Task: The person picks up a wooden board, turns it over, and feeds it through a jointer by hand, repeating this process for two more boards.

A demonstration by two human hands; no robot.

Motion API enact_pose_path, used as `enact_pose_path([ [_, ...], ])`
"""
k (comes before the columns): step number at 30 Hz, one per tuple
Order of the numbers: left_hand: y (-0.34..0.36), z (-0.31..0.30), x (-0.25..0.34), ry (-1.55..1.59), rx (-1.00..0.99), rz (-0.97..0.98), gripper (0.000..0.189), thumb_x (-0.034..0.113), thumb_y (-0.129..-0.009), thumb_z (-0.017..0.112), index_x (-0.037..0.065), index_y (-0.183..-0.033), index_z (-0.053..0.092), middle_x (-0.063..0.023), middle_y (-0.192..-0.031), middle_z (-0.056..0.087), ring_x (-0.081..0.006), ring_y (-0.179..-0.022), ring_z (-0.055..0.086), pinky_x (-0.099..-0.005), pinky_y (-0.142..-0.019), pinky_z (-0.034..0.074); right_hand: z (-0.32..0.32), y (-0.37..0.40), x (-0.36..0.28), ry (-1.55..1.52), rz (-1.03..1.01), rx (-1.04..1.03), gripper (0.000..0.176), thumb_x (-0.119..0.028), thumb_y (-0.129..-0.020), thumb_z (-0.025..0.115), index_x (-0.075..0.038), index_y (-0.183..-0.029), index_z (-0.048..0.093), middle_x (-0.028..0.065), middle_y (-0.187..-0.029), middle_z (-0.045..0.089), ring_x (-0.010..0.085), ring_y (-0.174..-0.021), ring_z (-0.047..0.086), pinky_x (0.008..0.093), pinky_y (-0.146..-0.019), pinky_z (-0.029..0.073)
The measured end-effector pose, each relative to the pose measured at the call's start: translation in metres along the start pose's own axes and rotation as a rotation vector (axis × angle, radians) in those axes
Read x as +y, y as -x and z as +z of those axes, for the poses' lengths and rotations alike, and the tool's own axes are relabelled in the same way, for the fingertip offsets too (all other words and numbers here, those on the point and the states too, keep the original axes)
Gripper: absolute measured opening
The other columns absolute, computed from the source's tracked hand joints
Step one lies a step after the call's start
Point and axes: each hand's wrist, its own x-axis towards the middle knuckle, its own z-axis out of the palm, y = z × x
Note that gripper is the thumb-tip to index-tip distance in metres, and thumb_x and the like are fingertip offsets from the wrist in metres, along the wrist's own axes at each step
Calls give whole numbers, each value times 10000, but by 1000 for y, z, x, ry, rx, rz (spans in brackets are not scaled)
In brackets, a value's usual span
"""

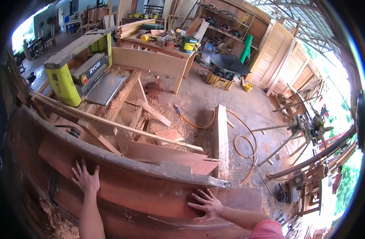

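Observation:
A long reddish-brown wooden board (138, 194) lies across the lower part of the head view. My left hand (86, 178) rests flat on its left part with the fingers spread. Further right, my right hand (207, 204) presses flat on the same board near its right end, fingers apart. Neither hand grips anything. Just beyond the hands runs a grey, worn raised edge (122, 162), lying along the board's far side. Dark bent strips of wood show below the board, and wood shavings lie at the lower left.
A green Ryobi planer (63, 83) stands at the upper left amid shavings. An orange hose (235, 141) curls over the floor beside a thick upright timber (221, 139). A cluttered workbench (158, 44), a yellow crate (219, 81) and panelled doors (272, 51) stand behind.

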Motion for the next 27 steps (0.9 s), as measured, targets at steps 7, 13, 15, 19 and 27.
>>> enact_pose_path([
  [7, -12, 0, -6, 7, 29, 3, 857, 690, -973, 517, 283, -1672, 233, -42, -1750, 163, -349, -1601, 154, -648, -1249, 183, 4, -13, -4, -12, -8, 16, 863, -752, -809, 678, -353, -1550, 490, 152, -1641, 397, 482, -1517, 323, 734, -1189, 221],
  [13, -23, 1, -15, 22, 73, 25, 861, 667, -967, 548, 265, -1668, 251, -51, -1747, 174, -370, -1593, 172, -668, -1234, 198, 1, -28, -13, -21, -1, 28, 870, -767, -787, 698, -370, -1537, 508, 156, -1614, 437, 519, -1495, 342, 741, -1188, 219],
  [15, -27, 2, -19, 27, 91, 30, 859, 658, -966, 559, 261, -1666, 260, -52, -1745, 180, -374, -1591, 179, -676, -1228, 205, 1, -31, -16, -16, 6, 13, 872, -772, -794, 690, -372, -1544, 498, 157, -1616, 431, 518, -1500, 332, 742, -1187, 219],
  [19, -38, 8, -26, 31, 106, 35, 851, 645, -965, 573, 257, -1662, 274, -52, -1740, 195, -378, -1587, 189, -682, -1222, 213, 2, -38, -20, -17, -3, 4, 853, -766, -851, 623, -341, -1571, 454, 162, -1651, 375, 506, -1513, 302, 725, -1207, 187],
  [27, -54, 6, -36, 30, 100, 31, 842, 657, -966, 567, 253, -1653, 298, -52, -1734, 210, -367, -1591, 180, -683, -1220, 214, 4, -55, -29, -18, 5, -10, 861, -772, -820, 660, -360, -1555, 482, 161, -1623, 419, 518, -1500, 323, 757, -1182, 203],
])
